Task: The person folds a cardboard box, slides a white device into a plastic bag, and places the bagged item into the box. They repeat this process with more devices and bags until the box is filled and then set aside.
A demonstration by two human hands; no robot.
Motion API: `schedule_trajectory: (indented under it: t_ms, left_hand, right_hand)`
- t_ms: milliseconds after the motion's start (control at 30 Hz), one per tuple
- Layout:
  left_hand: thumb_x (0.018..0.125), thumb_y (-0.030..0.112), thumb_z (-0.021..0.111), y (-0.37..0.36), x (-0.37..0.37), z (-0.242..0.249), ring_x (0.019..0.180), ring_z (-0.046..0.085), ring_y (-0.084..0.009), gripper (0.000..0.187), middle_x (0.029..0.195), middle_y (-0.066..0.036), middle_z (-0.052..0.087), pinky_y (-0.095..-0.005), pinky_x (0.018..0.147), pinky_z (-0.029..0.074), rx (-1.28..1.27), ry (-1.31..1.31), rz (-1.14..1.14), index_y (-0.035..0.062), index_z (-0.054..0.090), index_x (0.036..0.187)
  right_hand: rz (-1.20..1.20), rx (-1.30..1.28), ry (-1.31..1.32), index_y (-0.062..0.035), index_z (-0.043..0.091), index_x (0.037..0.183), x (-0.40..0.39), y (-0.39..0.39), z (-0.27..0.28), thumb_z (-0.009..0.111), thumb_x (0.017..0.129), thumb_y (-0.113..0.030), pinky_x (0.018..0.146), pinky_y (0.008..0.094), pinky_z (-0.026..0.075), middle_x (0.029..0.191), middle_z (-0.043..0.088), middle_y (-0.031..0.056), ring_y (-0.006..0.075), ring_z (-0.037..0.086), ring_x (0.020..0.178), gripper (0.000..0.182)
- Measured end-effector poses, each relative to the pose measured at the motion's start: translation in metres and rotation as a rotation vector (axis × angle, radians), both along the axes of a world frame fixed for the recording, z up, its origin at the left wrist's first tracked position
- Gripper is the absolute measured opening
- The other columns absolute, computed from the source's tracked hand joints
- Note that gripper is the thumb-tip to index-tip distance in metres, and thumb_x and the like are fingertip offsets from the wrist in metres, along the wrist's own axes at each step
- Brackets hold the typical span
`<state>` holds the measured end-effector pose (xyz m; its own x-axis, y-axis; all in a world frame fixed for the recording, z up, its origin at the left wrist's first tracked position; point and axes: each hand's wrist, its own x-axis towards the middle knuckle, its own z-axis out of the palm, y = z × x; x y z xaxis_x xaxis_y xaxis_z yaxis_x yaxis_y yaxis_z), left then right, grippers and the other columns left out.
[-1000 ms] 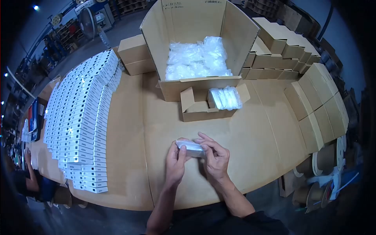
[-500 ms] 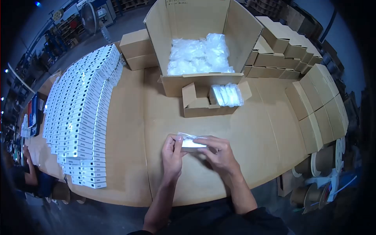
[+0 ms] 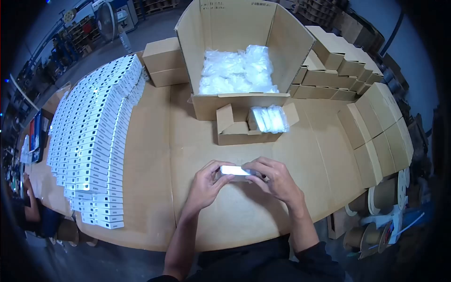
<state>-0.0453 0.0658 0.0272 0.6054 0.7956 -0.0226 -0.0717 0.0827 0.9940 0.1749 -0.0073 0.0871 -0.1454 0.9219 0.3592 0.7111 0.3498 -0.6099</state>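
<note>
Over the near middle of the table, a small white box [image 3: 236, 171] is held level between my two hands. My left hand [image 3: 205, 185] grips its left end, thumb along the near side and fingers behind. At the other end, my right hand [image 3: 277, 178] pinches the box with fingers on top and thumb below. Just beyond them stands an open small carton [image 3: 239, 139] with several clear-wrapped packets [image 3: 270, 119] upright in its right side. Behind that, a large open cardboard box [image 3: 235, 101] holds a heap of clear plastic bags [image 3: 235, 70].
Long stacked rows of white boxes [image 3: 89, 141] cover the table's left side. Closed brown cartons [image 3: 164, 61] stand at the back left, more cartons [image 3: 333, 58] at the back right, and others [image 3: 383, 136] along the right edge. Another person's arm [image 3: 32, 202] shows at far left.
The white box has turned a little and its top now faces me more plainly. My left thumb has shifted from its top to the near side. The view has moved slightly.
</note>
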Motion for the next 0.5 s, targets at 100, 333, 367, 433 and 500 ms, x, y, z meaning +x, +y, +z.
schedule_trajectory:
  t_ms: [100, 333, 367, 433, 500]
  left_hand:
    - [0.099, 0.009, 0.067, 0.007, 0.023, 0.024, 0.117, 0.063, -0.0237, 0.041, 0.125, -0.015, 0.063, -0.0368, 0.097, 0.053, 0.058, 0.022, 0.017, -0.0019, 0.054, 0.137]
    - [0.094, 0.017, 0.07, 0.036, 0.078, 0.021, 0.124, 0.056, -0.0392, 0.058, 0.135, -0.022, 0.056, -0.0453, 0.104, 0.048, 1.023, 0.434, 0.132, -0.0041, 0.047, 0.142]
    - [0.093, 0.017, 0.071, 0.037, 0.083, 0.018, 0.123, 0.055, -0.0385, 0.058, 0.134, -0.021, 0.056, -0.045, 0.105, 0.047, 1.05, 0.485, 0.148, -0.0041, 0.047, 0.142]
    - [0.091, 0.017, 0.072, 0.04, 0.092, 0.012, 0.123, 0.054, -0.0373, 0.059, 0.133, -0.02, 0.056, -0.0443, 0.106, 0.046, 1.106, 0.586, 0.183, -0.0041, 0.048, 0.141]
    - [0.088, 0.018, 0.074, 0.044, 0.091, 0.005, 0.123, 0.052, -0.0393, 0.058, 0.131, -0.021, 0.056, -0.0483, 0.107, 0.044, 1.186, 0.62, 0.181, -0.0021, 0.052, 0.138]
  right_hand:
    - [-0.041, 0.045, 0.035, -0.0035, 0.072, 0.099, 0.019, -0.002, 0.009, 0.079, 0.083, -0.002, 0.064, 0.0343, 0.056, 0.087, 0.066, 0.0093, 0.0241, 0.068, 0.072, 0.018]
    - [-0.517, 0.248, 0.324, 0.004, 0.064, 0.094, 0.063, 0.005, 0.019, 0.073, 0.089, 0.005, 0.056, 0.0248, 0.061, 0.091, 0.062, 0.0086, 0.0143, 0.071, 0.07, 0.011]
    - [-0.498, 0.29, 0.341, 0.0046, 0.063, 0.093, 0.063, 0.009, 0.017, 0.073, 0.089, 0.006, 0.057, 0.0249, 0.062, 0.092, 0.061, 0.0088, 0.0151, 0.072, 0.071, 0.011]
    - [-0.46, 0.376, 0.374, 0.0058, 0.061, 0.092, 0.056, 0.022, 0.012, 0.073, 0.09, 0.006, 0.061, 0.0252, 0.063, 0.093, 0.06, 0.0091, 0.0167, 0.073, 0.075, 0.012]
    - [-0.448, 0.403, 0.31, 0.0035, 0.062, 0.092, 0.046, 0.033, 0.005, 0.074, 0.087, 0.008, 0.064, 0.0255, 0.064, 0.092, 0.06, 0.0092, 0.0167, 0.072, 0.079, 0.014]
